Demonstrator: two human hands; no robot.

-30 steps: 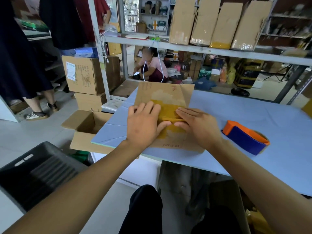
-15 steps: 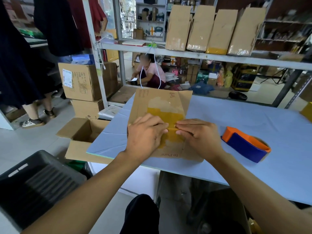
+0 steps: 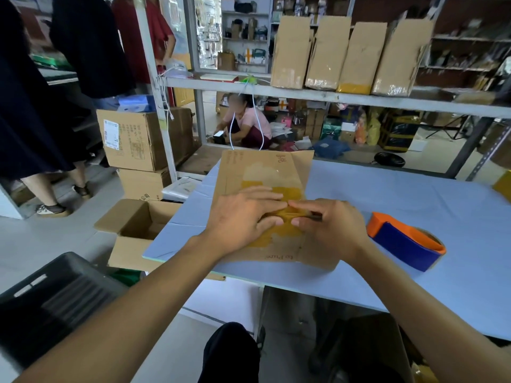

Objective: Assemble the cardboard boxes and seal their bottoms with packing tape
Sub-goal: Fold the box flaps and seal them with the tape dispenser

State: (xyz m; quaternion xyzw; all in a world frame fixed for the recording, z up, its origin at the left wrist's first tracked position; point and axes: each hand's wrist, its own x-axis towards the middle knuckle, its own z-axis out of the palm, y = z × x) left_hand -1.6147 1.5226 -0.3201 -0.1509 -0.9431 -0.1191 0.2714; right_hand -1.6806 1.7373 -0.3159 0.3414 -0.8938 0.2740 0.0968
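Observation:
A flattened cardboard box [image 3: 262, 172] with patches of yellow tape lies on the blue table [image 3: 387, 194], its far end slightly raised. My left hand [image 3: 237, 219] and my right hand [image 3: 331, 228] meet at its middle. Fingertips and thumbs of both hands pinch a wrinkled ridge of the yellow-taped seam [image 3: 287, 214]. A small dark gap shows under my right fingers. An orange and blue tape dispenser [image 3: 406, 241] sits on the table just right of my right hand, untouched.
An open carton [image 3: 138, 225] stands on the floor beside the table's left edge, and a black crate [image 3: 49, 299] at lower left. Stacked cartons [image 3: 138, 139] stand behind, upright boxes [image 3: 345, 51] on the shelf. People stand at left; another person crouches beyond the table.
My hands lay flat on the box a second ago. Their fingers have since curled and drawn together, pinching up the taped seam at the middle.

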